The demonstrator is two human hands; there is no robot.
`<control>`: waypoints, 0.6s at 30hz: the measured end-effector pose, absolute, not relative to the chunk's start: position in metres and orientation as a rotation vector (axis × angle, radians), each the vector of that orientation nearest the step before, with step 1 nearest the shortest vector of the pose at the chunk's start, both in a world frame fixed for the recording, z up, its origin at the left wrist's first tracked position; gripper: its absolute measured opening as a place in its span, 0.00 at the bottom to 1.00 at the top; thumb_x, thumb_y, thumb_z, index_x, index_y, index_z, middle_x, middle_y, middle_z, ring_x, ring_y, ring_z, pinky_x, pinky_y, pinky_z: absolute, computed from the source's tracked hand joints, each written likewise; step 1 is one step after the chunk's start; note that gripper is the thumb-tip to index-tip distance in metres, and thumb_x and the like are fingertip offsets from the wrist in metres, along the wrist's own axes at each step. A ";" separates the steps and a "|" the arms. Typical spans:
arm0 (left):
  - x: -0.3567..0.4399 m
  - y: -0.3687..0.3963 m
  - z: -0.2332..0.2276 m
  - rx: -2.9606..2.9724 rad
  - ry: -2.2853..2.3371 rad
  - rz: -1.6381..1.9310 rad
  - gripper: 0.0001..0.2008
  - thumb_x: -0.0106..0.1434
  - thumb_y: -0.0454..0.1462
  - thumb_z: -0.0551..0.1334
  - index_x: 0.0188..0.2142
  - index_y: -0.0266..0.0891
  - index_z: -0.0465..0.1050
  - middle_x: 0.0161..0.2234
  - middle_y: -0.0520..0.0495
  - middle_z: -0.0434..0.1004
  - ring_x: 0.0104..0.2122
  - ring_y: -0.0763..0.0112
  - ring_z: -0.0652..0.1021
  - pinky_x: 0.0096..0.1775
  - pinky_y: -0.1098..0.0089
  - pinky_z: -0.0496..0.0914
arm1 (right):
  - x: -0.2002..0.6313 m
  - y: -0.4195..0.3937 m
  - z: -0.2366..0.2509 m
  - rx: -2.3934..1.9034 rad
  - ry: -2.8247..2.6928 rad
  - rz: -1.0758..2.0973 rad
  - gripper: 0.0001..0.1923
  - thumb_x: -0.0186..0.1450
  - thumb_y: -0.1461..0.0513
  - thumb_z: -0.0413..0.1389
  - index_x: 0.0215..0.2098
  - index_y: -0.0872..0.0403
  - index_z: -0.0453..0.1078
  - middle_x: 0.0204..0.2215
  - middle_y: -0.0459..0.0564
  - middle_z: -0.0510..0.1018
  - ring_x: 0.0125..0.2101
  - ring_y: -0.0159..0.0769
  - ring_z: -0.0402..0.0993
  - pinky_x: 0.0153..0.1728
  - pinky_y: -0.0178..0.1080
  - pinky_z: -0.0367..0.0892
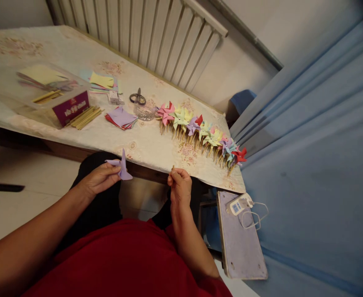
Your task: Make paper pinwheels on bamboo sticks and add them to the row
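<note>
Between the thumb and fingers of my left hand (104, 177) is a purple paper pinwheel (124, 168), its blades folded up. My right hand (180, 183), apart from the left, is closed around a thin wooden stick (173, 168); only its tip shows above the thumb. Both hands are above my lap, just off the table's front edge. On the table ahead lies a stack of cut paper squares (122, 117), purple on top. A row of finished pinwheels (212, 134) in several colours, on sticks, stretches along the right of the table.
Behind the squares are a clear tub of pins (146, 113), black scissors (138, 97) and a small box (115, 97). A plastic bin (48, 105) and loose sticks (85, 117) lie left. A stool (243, 251) bearing a power strip (239, 205) stands right, beside a blue curtain (317, 165).
</note>
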State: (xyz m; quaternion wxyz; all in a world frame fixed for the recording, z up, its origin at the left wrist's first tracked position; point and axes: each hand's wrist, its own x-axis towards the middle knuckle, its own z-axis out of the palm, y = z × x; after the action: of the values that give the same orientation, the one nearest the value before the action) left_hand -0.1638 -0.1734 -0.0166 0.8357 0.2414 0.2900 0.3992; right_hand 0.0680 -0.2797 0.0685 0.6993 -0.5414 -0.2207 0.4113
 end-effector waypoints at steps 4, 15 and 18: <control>-0.163 -0.174 -0.015 0.487 0.618 0.853 0.10 0.49 0.24 0.72 0.32 0.30 0.79 0.28 0.43 0.82 0.30 0.69 0.81 0.36 0.71 0.77 | 0.068 -0.280 0.070 -1.220 -0.507 0.915 0.12 0.49 0.56 0.64 0.26 0.53 0.69 0.13 0.38 0.69 0.16 0.25 0.59 0.20 0.32 0.52; -0.164 -0.174 -0.013 0.490 0.628 0.833 0.09 0.51 0.24 0.71 0.33 0.30 0.79 0.29 0.43 0.83 0.29 0.68 0.82 0.35 0.70 0.78 | 0.068 -0.280 0.071 -1.288 -0.511 0.859 0.12 0.50 0.55 0.63 0.23 0.53 0.67 0.11 0.37 0.66 0.14 0.24 0.55 0.19 0.33 0.48; -0.163 -0.175 -0.010 0.480 0.635 0.834 0.09 0.51 0.23 0.71 0.32 0.30 0.79 0.29 0.43 0.83 0.29 0.68 0.82 0.35 0.70 0.79 | 0.068 -0.280 0.071 -1.273 -0.530 0.858 0.12 0.50 0.55 0.63 0.25 0.53 0.67 0.12 0.37 0.67 0.15 0.24 0.56 0.20 0.33 0.49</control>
State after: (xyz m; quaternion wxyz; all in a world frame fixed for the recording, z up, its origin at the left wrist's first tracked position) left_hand -0.1632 -0.1746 -0.0104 0.8384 0.2270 0.3003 0.3942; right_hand 0.0683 -0.2804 0.0707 0.6881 -0.5687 -0.2366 0.3836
